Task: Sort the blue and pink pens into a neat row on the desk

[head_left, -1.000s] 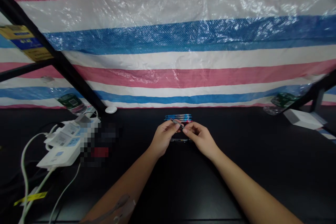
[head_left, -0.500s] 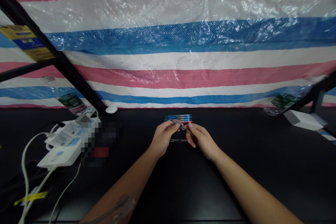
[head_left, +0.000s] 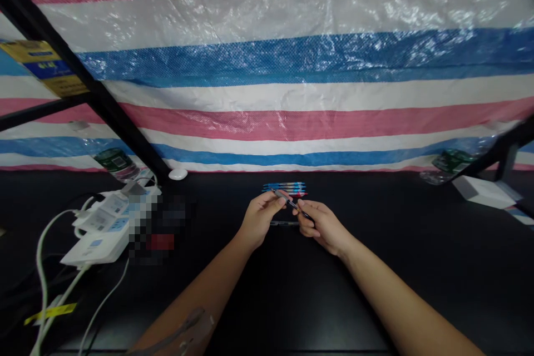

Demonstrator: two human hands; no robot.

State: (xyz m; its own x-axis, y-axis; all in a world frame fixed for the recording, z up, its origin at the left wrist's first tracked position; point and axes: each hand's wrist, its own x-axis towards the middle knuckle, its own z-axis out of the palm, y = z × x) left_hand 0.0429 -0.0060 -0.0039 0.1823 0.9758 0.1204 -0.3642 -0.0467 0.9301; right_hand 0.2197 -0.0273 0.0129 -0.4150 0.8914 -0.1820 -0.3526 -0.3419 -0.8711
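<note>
A dark pen [head_left: 291,203] slants between my two hands, above the black table. My left hand [head_left: 257,219] pinches its upper left part between thumb and fingers. At the lower right part, my right hand [head_left: 324,226] is closed around it, thumb and index finger pressed together. Just below the hands, another dark pen [head_left: 283,223] lies flat on the table, its right end near my right fingers. Beyond the hands several blue pens [head_left: 284,186] lie side by side, with a red pen [head_left: 301,194] nearest me, partly hidden by my fingers.
A white power strip [head_left: 102,239] with plugs and cables occupies the left. Plastic bottles stand at the left [head_left: 115,161] and right [head_left: 453,161]. A white box [head_left: 481,191] sits at the right, a white oval object [head_left: 178,174] at the back. Striped sheeting [head_left: 292,122] hangs behind.
My right hand has shifted slightly and its fingers have curled in closer around the pen's lower end. My left hand stays nearly in place, still gripping the pen.
</note>
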